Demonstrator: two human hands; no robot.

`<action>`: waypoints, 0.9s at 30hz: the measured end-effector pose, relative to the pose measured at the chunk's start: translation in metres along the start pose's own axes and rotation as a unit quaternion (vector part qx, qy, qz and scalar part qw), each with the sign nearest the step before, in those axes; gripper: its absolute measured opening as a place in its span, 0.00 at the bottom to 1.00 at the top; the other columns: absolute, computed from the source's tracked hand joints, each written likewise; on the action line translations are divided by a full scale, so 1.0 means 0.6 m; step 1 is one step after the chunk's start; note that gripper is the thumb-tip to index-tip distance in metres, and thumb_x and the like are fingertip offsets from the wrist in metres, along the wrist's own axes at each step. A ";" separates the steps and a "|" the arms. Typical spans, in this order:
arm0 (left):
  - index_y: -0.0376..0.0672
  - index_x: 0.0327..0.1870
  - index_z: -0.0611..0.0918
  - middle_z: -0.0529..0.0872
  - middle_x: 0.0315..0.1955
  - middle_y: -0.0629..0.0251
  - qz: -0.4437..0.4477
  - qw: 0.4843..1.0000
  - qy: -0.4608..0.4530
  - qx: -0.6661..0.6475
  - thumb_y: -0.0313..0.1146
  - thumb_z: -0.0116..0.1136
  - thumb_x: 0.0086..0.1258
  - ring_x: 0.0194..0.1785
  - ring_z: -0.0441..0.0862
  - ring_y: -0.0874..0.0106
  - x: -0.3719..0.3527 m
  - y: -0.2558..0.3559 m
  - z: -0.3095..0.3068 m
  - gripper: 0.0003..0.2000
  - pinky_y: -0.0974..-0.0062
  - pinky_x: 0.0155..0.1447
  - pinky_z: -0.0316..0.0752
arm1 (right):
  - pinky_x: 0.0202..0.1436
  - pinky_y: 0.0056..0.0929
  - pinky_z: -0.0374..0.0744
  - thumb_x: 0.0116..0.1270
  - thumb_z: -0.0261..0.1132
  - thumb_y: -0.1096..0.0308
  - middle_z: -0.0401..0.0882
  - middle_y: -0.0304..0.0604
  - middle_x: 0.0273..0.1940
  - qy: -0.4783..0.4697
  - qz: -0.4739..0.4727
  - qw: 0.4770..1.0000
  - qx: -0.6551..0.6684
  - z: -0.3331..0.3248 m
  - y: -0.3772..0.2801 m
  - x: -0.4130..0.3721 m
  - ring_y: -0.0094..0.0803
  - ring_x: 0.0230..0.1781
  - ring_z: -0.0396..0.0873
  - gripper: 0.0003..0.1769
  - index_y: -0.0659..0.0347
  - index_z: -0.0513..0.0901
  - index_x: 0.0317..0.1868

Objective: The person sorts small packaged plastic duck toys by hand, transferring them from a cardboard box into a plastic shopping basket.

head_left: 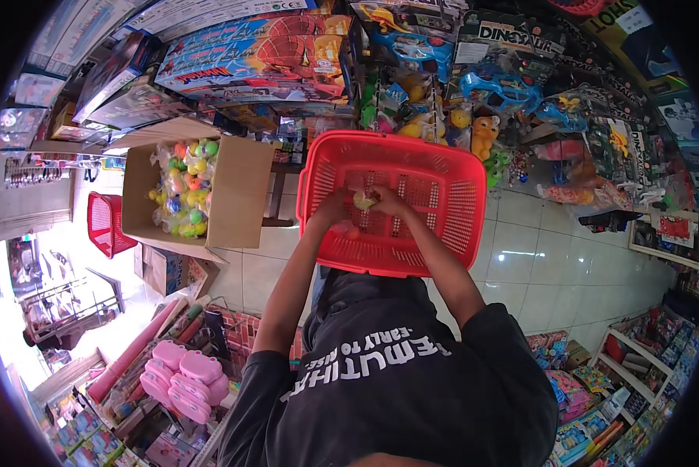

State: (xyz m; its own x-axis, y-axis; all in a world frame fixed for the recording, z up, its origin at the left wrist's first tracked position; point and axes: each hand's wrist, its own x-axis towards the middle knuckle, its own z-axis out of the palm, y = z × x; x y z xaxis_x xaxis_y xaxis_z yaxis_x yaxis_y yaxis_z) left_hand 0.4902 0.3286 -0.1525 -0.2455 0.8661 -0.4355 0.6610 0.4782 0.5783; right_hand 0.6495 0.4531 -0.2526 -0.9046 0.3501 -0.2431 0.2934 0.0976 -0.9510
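Bagged toy (363,201) in hands (388,201), red basket (460,194) walls around, room rightward

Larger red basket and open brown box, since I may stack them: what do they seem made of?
The larger red basket looks like slightly glossy moulded plastic, given its slotted walls and smooth rim. The open brown box seems matte cardboard, judging by its flaps; possibly corrugated.

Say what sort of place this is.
Most likely a toy shop: packs marked "DINOSAUR" crowd the display, a carton holds many bagged colored balls, and a teddy-like toy sits nearby.
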 end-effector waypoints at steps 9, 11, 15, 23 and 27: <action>0.35 0.44 0.77 0.83 0.40 0.49 -0.004 0.958 -0.206 0.199 0.34 0.65 0.49 0.42 0.82 0.55 0.003 -0.045 0.056 0.21 0.61 0.43 0.79 | 0.42 0.36 0.76 0.46 0.69 0.71 0.79 0.50 0.35 -0.033 -0.105 0.980 -0.164 0.063 -0.065 -0.010 0.44 0.38 0.79 0.13 0.61 0.78 0.34; 0.38 0.52 0.73 0.80 0.43 0.48 -0.063 0.982 -0.018 0.176 0.30 0.64 0.51 0.43 0.81 0.54 0.013 -0.071 0.094 0.24 0.59 0.46 0.76 | 0.44 0.37 0.76 0.46 0.68 0.72 0.79 0.50 0.36 -0.058 -0.116 0.982 -0.138 0.071 -0.065 -0.007 0.45 0.40 0.78 0.13 0.61 0.79 0.35; 0.39 0.53 0.69 0.79 0.43 0.47 -0.101 0.989 0.019 0.102 0.28 0.60 0.53 0.44 0.80 0.52 -0.014 -0.007 0.037 0.24 0.58 0.45 0.77 | 0.48 0.40 0.75 0.46 0.64 0.75 0.79 0.51 0.39 -0.045 -0.082 0.978 -0.186 0.097 -0.049 -0.008 0.48 0.45 0.77 0.14 0.61 0.80 0.38; 0.42 0.49 0.78 0.83 0.43 0.51 -0.007 0.988 -0.151 0.035 0.38 0.59 0.57 0.48 0.81 0.58 0.017 -0.052 0.069 0.19 0.62 0.50 0.75 | 0.48 0.38 0.75 0.49 0.66 0.72 0.79 0.52 0.41 0.008 -0.021 0.986 -0.165 0.097 -0.026 -0.008 0.45 0.45 0.78 0.20 0.62 0.76 0.45; 0.43 0.47 0.81 0.83 0.42 0.53 -0.008 0.987 -0.142 0.076 0.39 0.58 0.58 0.47 0.82 0.59 0.021 -0.069 0.078 0.17 0.64 0.50 0.75 | 0.43 0.34 0.76 0.50 0.68 0.68 0.80 0.49 0.38 -0.042 0.037 0.982 -0.182 0.079 -0.049 -0.017 0.38 0.41 0.79 0.19 0.61 0.74 0.43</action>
State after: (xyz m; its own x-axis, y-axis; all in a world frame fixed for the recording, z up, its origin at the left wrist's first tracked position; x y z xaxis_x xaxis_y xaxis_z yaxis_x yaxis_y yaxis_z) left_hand 0.4931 0.3129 -0.2141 -0.0628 0.7730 -0.6312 0.7626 0.4452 0.4693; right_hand 0.6355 0.4024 -0.2311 -0.8942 0.2925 -0.3390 0.4372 0.4071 -0.8020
